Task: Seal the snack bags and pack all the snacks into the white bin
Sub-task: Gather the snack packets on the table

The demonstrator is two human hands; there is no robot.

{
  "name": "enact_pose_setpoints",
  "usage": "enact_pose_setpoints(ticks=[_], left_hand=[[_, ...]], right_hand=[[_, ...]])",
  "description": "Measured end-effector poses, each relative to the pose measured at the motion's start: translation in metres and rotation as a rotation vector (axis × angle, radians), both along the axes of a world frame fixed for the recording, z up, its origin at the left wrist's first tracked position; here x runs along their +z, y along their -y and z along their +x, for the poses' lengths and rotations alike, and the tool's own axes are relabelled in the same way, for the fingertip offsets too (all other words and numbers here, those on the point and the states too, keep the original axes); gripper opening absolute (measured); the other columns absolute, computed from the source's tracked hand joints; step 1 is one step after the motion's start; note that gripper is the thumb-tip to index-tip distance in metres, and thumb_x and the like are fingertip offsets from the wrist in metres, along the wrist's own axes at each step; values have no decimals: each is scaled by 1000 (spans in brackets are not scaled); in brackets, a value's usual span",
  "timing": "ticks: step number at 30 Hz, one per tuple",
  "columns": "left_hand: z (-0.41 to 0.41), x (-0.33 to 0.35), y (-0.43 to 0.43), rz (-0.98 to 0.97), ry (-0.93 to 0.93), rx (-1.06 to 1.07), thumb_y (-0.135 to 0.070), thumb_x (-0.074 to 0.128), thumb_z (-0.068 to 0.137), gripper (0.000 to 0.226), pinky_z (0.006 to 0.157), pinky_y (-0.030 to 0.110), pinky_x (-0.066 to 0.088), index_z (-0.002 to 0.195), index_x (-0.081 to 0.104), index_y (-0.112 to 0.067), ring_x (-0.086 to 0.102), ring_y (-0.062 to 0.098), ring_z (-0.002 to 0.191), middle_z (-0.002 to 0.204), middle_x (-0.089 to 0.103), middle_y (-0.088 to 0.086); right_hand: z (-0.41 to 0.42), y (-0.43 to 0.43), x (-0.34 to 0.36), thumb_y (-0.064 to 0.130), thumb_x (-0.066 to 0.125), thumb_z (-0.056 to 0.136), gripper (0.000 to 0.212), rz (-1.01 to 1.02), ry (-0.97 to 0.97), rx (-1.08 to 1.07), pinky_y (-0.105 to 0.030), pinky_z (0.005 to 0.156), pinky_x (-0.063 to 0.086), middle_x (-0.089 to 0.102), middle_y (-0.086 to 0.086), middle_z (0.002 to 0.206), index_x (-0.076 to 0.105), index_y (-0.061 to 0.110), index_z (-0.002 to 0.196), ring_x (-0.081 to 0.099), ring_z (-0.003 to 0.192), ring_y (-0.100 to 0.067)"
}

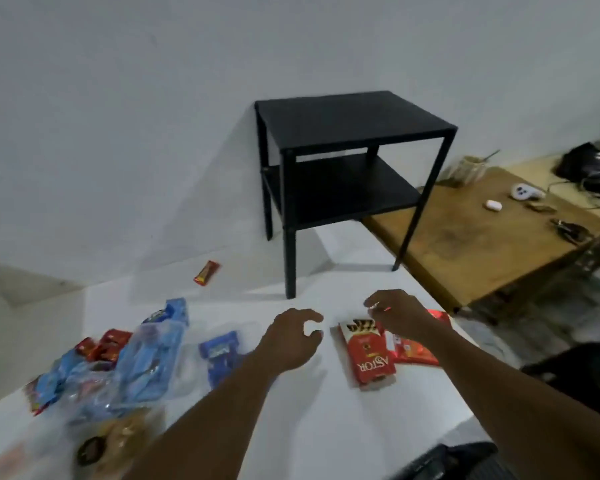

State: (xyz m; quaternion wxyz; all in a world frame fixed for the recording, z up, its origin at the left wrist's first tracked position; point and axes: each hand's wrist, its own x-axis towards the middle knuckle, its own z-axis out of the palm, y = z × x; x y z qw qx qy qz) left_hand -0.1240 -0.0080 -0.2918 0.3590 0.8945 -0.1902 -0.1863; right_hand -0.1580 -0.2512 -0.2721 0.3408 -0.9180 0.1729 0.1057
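Observation:
My left hand [293, 339] hovers over the white table [319, 417], fingers curled apart and holding nothing. My right hand [400, 311] hangs open just above the top of a red Astor box [369, 355]. A second red pack [416, 349] lies partly under that wrist. A blue cookie pack [222, 355] sits left of my left hand. Farther left is a heap of blue packs in clear bags [142, 368], with small red packets [106, 346] and a cookie bag [118, 441] at the near edge. One red bar [207, 273] lies alone by the wall. No white bin is in view.
A black two-shelf side table [347, 174] stands on the white table's far right corner. Beyond it a lower wooden table [482, 247] carries a cup, a game controller, cables and small items. A white wall runs behind.

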Motion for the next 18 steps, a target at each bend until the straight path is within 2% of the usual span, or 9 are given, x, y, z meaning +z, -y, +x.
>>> enact_pose_setpoints(ticks=[2,4,6,7,9,12,14,15,18], left_hand=[[-4,-30,45,45,-33,-120,-35,62,86,33,100,20,38,119,67,-35,56,17,122,128,60,-3],[-7,-60,81,112,-47,-210,-39,61,83,40,105,32,43,123,64,-37,51,24,128,136,54,2],[-9,-86,108,199,-16,-249,-47,62,83,49,113,42,36,132,56,-44,33,28,142,152,37,2],[-10,-98,119,229,11,-262,-52,62,83,54,117,46,32,135,51,-48,22,30,148,158,27,1],[-13,-118,136,272,53,-300,-59,61,82,60,118,58,23,139,41,-54,1,35,152,164,9,-1],[-17,-138,156,318,87,-364,-55,58,86,63,107,77,19,141,27,-58,-19,43,149,165,-8,-4],[-17,-146,164,359,105,-377,-56,56,88,60,102,80,23,140,26,-58,-21,45,147,165,-10,-3],[-17,-149,165,384,117,-377,-59,55,88,56,101,80,27,138,30,-58,-21,46,147,165,-9,-3],[-16,-156,159,433,140,-333,-63,52,88,47,103,72,38,132,45,-51,-20,46,147,165,-4,0]], right_hand=[[-17,46,-34,18,62,86,18,-57,-35,-75,-21,66,51,73,-2,109,70,27,98,67,82,-13],[-35,82,-69,24,63,84,25,-109,-72,-138,-31,86,52,67,-4,124,69,29,108,63,106,-22],[-47,108,-100,39,65,81,37,-194,-137,-139,-41,104,44,56,-4,141,63,39,117,47,131,-29],[-51,119,-116,45,65,80,40,-247,-171,-95,-49,111,36,45,-3,150,59,44,120,33,142,-29],[-53,136,-143,51,64,82,51,-308,-211,-39,-63,115,16,18,1,163,51,48,130,2,152,-29],[-47,148,-171,53,64,82,52,-330,-205,25,-71,112,3,2,4,166,46,57,130,-17,150,-28],[-42,148,-183,58,58,83,52,-363,-222,105,-71,112,2,5,3,165,42,58,133,-15,150,-32],[-40,147,-186,58,55,84,52,-385,-219,139,-70,112,4,11,1,164,41,58,134,-8,151,-34],[-37,140,-188,58,51,86,50,-449,-176,158,-60,109,32,36,-4,148,40,57,134,29,139,-36]])
